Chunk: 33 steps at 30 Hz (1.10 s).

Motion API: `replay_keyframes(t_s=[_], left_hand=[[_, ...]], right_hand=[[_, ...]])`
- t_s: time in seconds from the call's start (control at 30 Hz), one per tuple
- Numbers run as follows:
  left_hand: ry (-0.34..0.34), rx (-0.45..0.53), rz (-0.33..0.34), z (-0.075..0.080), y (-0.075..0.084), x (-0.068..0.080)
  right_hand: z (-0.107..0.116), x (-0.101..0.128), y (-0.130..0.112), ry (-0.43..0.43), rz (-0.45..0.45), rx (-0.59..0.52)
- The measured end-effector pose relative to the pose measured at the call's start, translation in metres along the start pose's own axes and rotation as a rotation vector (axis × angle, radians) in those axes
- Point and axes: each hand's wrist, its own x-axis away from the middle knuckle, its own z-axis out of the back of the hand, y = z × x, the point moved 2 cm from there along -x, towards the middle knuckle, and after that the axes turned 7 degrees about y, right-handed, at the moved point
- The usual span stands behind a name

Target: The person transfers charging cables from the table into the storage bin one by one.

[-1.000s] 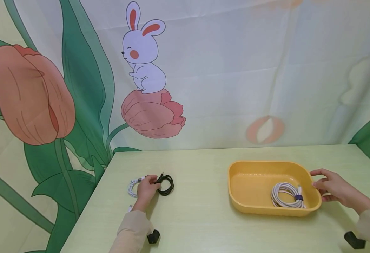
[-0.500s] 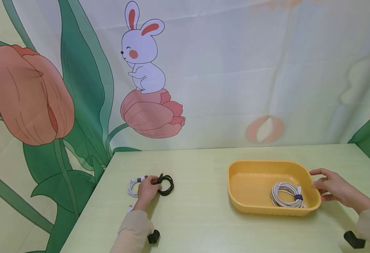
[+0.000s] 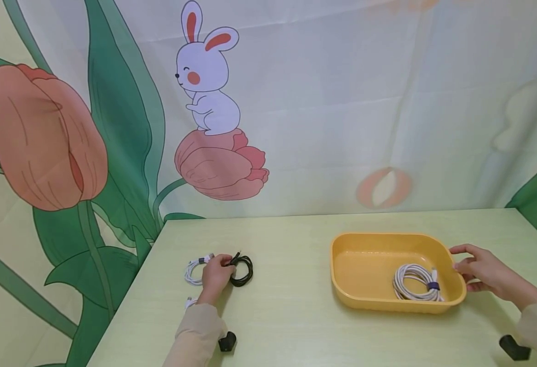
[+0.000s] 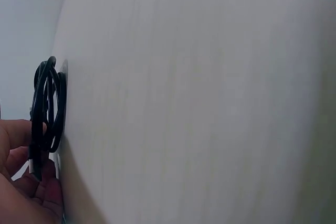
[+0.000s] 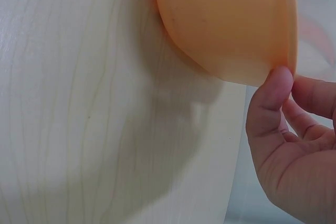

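Observation:
My left hand (image 3: 216, 277) pinches one side of a coiled black cable (image 3: 247, 271) at the left of the table. In the left wrist view the loops of the black cable (image 4: 48, 103) stand edge-on beside the thumb and fingers. A coiled white cable (image 3: 194, 270) with a dark tie lies just left of that hand. My right hand (image 3: 488, 272) holds the right end of a yellow plastic basket (image 3: 365, 305) at its rim. Its thumb (image 5: 278, 85) lies against the basket's outer wall in the right wrist view. Inside the basket rests a coiled white cable (image 3: 406, 288) with a dark blue tie.
A white cable end (image 3: 190, 302) shows beside the left wrist, the rest hidden by the arm. Black wrist devices (image 3: 227, 341) sit at both cuffs. Behind the pale table (image 3: 291, 316) hangs a printed cloth (image 3: 314, 102) with a rabbit and tulips.
My left hand has shifted slightly to the right, and the black cable has tilted a little with it. The right hand and the basket have stayed in place.

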Motion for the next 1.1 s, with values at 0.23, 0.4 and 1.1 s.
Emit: replay_keyframes(t_s=[0.23,0.4,1.1], left_hand=[[0.020,0.048,0.013,-0.0003,-0.0032,-0.0024],[0.024,0.091,0.027,0.0006,-0.0030,-0.0027],[-0.151,0.335,0.145,0.0065,-0.0019,0.0043]], right_hand=[[0.0001,0.0002,0.0000,-0.001,0.002,-0.002],[0.0003,-0.0003,-0.0006,-0.001,-0.003,-0.005],[0.0004,-0.0007,-0.0013,-0.006,-0.010,-0.009]])
